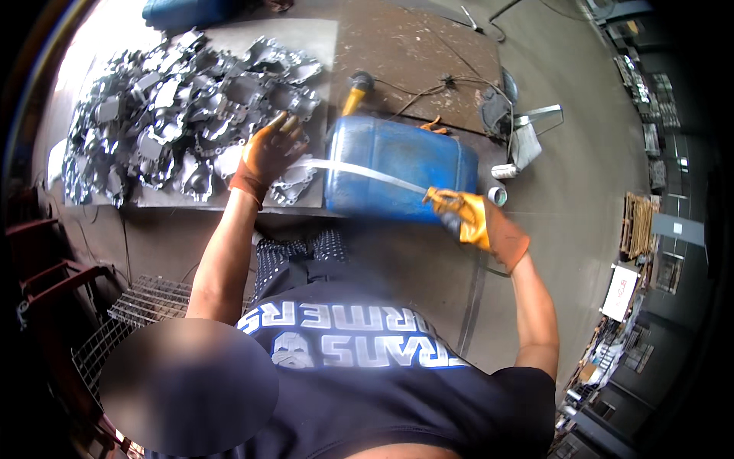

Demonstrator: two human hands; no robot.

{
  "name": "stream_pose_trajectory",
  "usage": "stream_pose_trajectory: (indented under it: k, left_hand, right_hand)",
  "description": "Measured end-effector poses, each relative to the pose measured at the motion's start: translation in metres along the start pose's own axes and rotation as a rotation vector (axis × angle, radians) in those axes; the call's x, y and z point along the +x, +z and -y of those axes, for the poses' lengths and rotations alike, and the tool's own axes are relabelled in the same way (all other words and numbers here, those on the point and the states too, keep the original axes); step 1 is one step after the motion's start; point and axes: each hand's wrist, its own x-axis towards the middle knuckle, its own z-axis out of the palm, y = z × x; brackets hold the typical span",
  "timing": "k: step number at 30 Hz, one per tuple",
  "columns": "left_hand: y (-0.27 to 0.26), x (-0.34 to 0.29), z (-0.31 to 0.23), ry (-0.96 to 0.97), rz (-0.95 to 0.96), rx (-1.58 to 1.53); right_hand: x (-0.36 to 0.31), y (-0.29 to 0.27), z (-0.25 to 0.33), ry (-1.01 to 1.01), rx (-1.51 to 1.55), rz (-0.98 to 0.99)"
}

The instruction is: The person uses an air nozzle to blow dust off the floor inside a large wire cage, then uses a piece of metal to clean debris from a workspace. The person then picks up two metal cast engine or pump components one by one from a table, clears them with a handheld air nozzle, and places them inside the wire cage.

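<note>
My left hand (pixel 265 157), in an orange and yellow work glove, lies with fingers spread at the right edge of a heap of silver metal castings (pixel 172 115). Under and beside its fingers is a casting (pixel 292 183) close to the table's front edge; whether the palm presses on it cannot be seen. A long, flat, file-like metal strip (pixel 367 173) runs from near that hand across a blue plastic jerrycan (pixel 405 145). My right hand (pixel 470 218), gloved likewise, is closed around the strip's right end, in front of the jerrycan. The grip hides that end.
Behind the jerrycan stands a yellow and black power tool (pixel 356 93) with a cable on a brown board (pixel 420 57). To the right are a metal scoop-like piece (pixel 526 145) and small cans (pixel 504 171). A wire mesh basket (pixel 145 306) sits at lower left, near red metal frames (pixel 65 279).
</note>
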Motion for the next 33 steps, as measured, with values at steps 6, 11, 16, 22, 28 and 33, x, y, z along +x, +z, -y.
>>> stream_pose_trajectory:
  k: [6, 11, 16, 22, 28, 33]
  left_hand:
    - [0.106, 0.020, 0.057, 0.047, 0.154, 0.825]
    - [0.185, 0.003, 0.150, 0.104, 0.577, 0.903]
    - [0.235, 0.011, 0.174, 0.291, 0.312, 0.895]
    - [0.244, 0.010, 0.159, 0.179, 0.740, 1.102]
    - [0.186, -0.004, 0.228, -0.169, 0.906, 1.017]
    - [0.178, 0.011, 0.261, -1.057, 0.546, 0.692]
  right_hand:
    - [0.011, -0.017, -0.054, -0.175, 0.161, -0.607]
    - [0.049, 0.034, 0.033, 0.406, -0.587, -0.594]
    - [0.009, -0.009, -0.039, -0.063, 0.080, -0.744]
    - [-0.112, -0.129, -0.063, -0.553, 1.460, -1.029]
    - [-0.202, -0.161, -0.094, -0.635, 1.225, -1.177]
    - [-0.226, -0.174, -0.117, -0.322, 0.793, -1.212]
